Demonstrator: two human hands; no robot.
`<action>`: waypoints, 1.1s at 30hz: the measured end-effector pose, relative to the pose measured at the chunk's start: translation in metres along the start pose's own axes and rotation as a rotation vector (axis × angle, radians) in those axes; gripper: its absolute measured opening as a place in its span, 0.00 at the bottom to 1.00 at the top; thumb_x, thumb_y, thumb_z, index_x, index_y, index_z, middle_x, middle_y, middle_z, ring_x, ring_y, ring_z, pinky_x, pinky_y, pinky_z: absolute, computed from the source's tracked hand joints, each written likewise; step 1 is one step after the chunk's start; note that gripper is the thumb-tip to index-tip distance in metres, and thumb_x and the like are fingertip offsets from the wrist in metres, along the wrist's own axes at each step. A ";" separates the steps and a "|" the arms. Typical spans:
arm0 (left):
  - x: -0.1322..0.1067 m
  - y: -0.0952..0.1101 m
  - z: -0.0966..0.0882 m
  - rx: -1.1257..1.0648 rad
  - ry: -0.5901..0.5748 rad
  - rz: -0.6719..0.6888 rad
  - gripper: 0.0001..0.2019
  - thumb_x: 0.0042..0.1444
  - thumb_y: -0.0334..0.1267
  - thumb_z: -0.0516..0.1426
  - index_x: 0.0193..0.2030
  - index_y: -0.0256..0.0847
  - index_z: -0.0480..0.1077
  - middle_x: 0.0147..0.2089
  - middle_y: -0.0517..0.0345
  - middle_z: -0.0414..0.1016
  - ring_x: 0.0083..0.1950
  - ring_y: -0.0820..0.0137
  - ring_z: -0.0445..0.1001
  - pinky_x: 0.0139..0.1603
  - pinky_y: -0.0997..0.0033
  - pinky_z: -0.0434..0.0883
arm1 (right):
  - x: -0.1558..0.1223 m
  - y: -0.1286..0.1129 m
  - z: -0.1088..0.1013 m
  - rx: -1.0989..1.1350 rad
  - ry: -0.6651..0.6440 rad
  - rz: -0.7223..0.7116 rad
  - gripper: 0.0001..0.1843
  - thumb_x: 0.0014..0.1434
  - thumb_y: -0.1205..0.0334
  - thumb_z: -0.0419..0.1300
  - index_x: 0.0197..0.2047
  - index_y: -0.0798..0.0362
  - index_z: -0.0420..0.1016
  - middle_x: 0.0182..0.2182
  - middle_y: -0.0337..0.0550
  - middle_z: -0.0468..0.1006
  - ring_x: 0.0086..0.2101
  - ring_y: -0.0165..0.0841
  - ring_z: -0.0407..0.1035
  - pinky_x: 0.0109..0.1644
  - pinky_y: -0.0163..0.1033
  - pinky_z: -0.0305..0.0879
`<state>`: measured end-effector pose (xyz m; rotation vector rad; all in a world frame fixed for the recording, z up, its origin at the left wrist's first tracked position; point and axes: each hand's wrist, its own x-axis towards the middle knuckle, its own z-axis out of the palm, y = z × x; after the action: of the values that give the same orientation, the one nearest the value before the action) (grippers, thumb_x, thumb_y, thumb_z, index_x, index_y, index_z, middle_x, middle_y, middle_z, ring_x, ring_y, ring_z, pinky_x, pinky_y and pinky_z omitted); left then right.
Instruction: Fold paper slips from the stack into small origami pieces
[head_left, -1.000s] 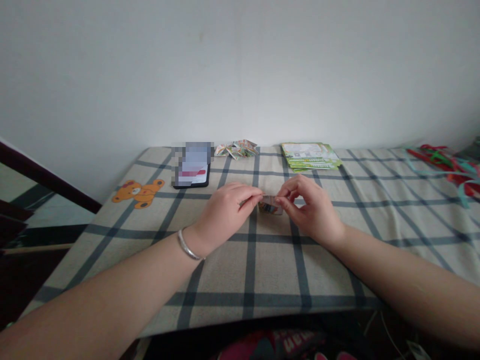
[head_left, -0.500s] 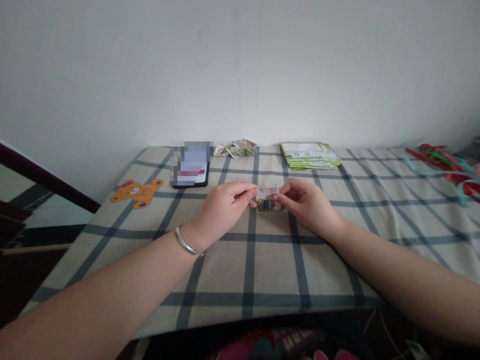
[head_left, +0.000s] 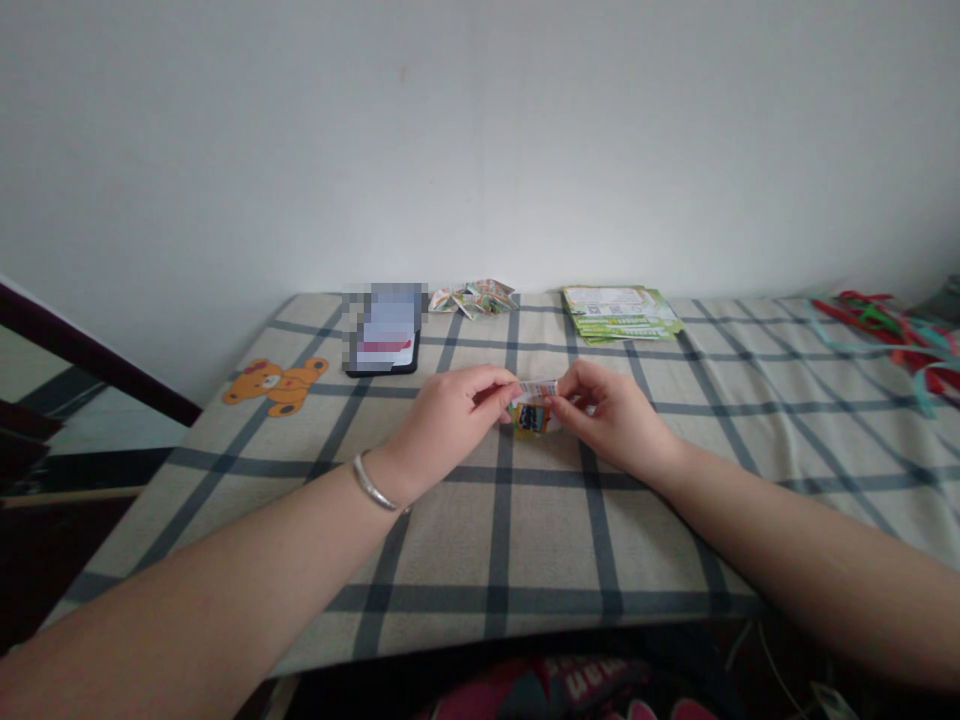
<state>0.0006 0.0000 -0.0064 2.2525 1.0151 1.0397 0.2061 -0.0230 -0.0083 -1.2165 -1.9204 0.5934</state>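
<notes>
A small folded piece of printed paper (head_left: 532,412), white along its upper edge and yellow-green below, is held between both hands just above the checked tablecloth. My left hand (head_left: 461,412), with a silver bangle at the wrist, pinches its left end between thumb and fingers. At the right end, my right hand (head_left: 611,408) grips the paper in the same way. The fingertips cover both ends of it. Beyond the hands, several folded paper pieces (head_left: 474,298) lie near the wall, and a stack of green printed leaflets (head_left: 621,312) rests to their right.
A phone (head_left: 386,335) with a blurred screen lies at the back left. In front of it is an orange bear cutout (head_left: 276,385). Red, green and teal ribbons (head_left: 889,325) lie at the far right. The checked cloth (head_left: 555,540) covers the table up to the wall.
The paper has tilted and come slightly lower, so more of its printed lower face shows. Both hands have shifted slightly and keep hold of its ends.
</notes>
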 end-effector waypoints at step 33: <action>0.002 -0.005 -0.003 0.191 0.148 0.172 0.06 0.60 0.32 0.56 0.35 0.39 0.75 0.35 0.58 0.79 0.37 0.69 0.75 0.40 0.70 0.69 | 0.000 -0.001 -0.007 -0.236 -0.019 -0.113 0.06 0.62 0.60 0.56 0.36 0.53 0.69 0.27 0.38 0.72 0.24 0.27 0.62 0.27 0.33 0.57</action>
<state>-0.0029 0.0044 -0.0068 2.4840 1.0332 1.2443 0.2112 -0.0235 -0.0028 -1.2391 -2.1053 0.3269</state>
